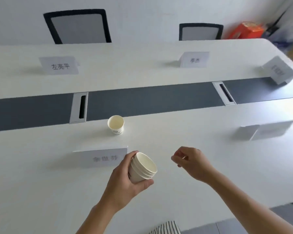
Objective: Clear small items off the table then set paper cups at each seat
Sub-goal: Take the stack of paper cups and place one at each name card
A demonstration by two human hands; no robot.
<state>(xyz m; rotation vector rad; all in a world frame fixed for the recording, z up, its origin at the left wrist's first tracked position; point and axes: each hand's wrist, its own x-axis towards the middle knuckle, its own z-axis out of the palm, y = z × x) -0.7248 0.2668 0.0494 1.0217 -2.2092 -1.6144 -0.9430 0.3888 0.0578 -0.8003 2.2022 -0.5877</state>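
My left hand (125, 181) grips a nested stack of white paper cups (143, 168), tilted with the open mouths toward the upper right, low over the near side of the white table (41, 166). A single paper cup (116, 124) stands upright on the table beyond the nearest name card (102, 157), close to the grey centre strip. To the right of the stack hovers my right hand (190, 162), fingers loosely curled with the tips pinched together; I see nothing in it.
Folded name cards stand at the seats: two across the table (59, 65) (194, 59), one at the right end (277, 70), one on the near right (260, 130). Two cable slots (79, 107) (224, 92) sit in the grey strip. Two chairs (78, 26) (200, 32) stand opposite; an orange box (247, 30) is behind.
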